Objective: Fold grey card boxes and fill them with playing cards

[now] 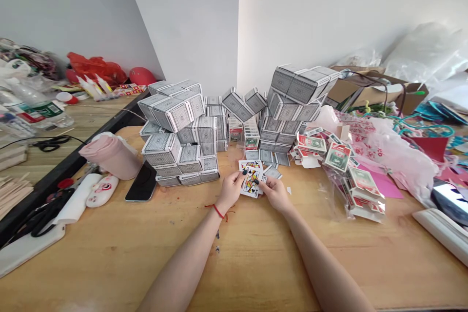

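Note:
Between my hands a few playing cards [252, 178] are held face up, a queen on top and a king partly behind it. My left hand [232, 189] pinches their left edge; a red string bracelet circles that wrist. My right hand [275, 194] grips their right side, thumb on the face. Just beyond lie loose playing cards [272, 171], face down on the table. Further back stand red and green card boxes [251, 141]. Grey-backed blocks made of playing cards are stacked at left [183, 122] and at right [288, 112].
Torn card boxes [338, 156] and plastic wrap litter the right side. On the left sit a black phone [141, 185], a pink cloth roll [109, 156], a white case [103, 190] and black scissors [44, 214]. A white wall rises behind the wooden table [256, 263].

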`<state>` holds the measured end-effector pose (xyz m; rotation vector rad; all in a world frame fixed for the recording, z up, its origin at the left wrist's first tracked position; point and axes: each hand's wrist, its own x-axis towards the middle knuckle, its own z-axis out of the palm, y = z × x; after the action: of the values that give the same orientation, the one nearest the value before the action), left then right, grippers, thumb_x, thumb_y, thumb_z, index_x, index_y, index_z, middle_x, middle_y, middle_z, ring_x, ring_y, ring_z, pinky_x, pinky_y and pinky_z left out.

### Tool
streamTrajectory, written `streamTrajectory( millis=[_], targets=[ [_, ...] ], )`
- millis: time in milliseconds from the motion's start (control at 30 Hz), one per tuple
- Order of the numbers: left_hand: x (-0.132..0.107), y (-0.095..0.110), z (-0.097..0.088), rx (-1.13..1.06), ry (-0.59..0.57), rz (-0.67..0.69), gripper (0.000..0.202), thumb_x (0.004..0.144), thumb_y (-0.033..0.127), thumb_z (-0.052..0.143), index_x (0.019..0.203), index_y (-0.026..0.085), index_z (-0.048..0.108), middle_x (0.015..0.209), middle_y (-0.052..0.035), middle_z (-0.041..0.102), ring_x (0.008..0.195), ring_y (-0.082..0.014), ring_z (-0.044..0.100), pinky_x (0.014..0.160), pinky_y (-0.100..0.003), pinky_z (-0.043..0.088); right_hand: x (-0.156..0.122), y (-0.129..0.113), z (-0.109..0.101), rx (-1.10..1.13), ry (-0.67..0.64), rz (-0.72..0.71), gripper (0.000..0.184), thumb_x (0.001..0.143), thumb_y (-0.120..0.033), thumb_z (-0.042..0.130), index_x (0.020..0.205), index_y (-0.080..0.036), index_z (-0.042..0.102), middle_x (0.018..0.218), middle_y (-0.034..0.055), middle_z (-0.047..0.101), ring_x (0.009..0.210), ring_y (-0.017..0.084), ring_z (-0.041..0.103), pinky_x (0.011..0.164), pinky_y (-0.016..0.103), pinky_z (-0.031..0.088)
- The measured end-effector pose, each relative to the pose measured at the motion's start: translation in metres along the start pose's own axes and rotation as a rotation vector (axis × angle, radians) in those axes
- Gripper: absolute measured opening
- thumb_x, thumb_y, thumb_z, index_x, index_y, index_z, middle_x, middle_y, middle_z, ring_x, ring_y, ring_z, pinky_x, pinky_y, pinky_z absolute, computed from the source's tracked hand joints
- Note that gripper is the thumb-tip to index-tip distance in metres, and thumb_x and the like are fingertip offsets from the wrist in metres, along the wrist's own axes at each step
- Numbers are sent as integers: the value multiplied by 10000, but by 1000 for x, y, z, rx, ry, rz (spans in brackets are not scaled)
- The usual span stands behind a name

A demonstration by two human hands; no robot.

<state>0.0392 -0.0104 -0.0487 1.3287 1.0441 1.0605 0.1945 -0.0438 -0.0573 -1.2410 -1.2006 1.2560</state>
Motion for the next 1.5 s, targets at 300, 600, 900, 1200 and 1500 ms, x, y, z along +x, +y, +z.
streamTrajectory(
  millis=[300, 600, 900, 1200, 1500],
  targets=[
    [2, 6, -7, -121, -71, -95, 371, 699, 484, 551, 577, 138, 488, 550, 26, 426, 521, -83, 370, 489, -199, 321, -3, -5, 4, -18, -25, 0, 392, 680, -538, 589, 584, -162, 533, 514, 4, 556, 463, 123, 469, 467, 247, 366],
    [-3, 5, -1, 103, -41, 71, 336, 770, 418, 474, 565, 158, 419, 535, 38, 357, 505, -76, 315, 464, -195, 257, -3, -5, 5, -23, 54, 7, 419, 668, -572, 574, 587, -166, 511, 492, -18, 483, 439, 97, 389, 431, 232, 330],
    [-6, 7, 8, 404, 104, 138, 393, 810, 395, 415, 484, 177, 431, 434, 17, 393, 446, -98, 330, 480, -242, 199, -3, -4, 7, -94, 106, -2, 426, 681, -581, 543, 581, -177, 454, 504, -24, 410, 467, 92, 334, 431, 220, 308],
    [-11, 11, 8, 426, 41, 178, 414, 777, 429, 472, 476, 178, 339, 449, 49, 288, 459, -85, 263, 476, -236, 171, -2, -8, 8, -89, 245, -49, 434, 683, -545, 556, 516, -189, 375, 471, -43, 341, 457, 81, 290, 426, 214, 240],
    [-11, 8, 7, 375, -78, 121, 436, 828, 449, 383, 509, 165, 468, 461, 3, 468, 464, -101, 409, 475, -219, 265, 0, -15, 7, -30, 264, -69, 402, 679, -557, 558, 584, -173, 484, 531, -3, 495, 503, 114, 413, 467, 230, 337]
  ],
)
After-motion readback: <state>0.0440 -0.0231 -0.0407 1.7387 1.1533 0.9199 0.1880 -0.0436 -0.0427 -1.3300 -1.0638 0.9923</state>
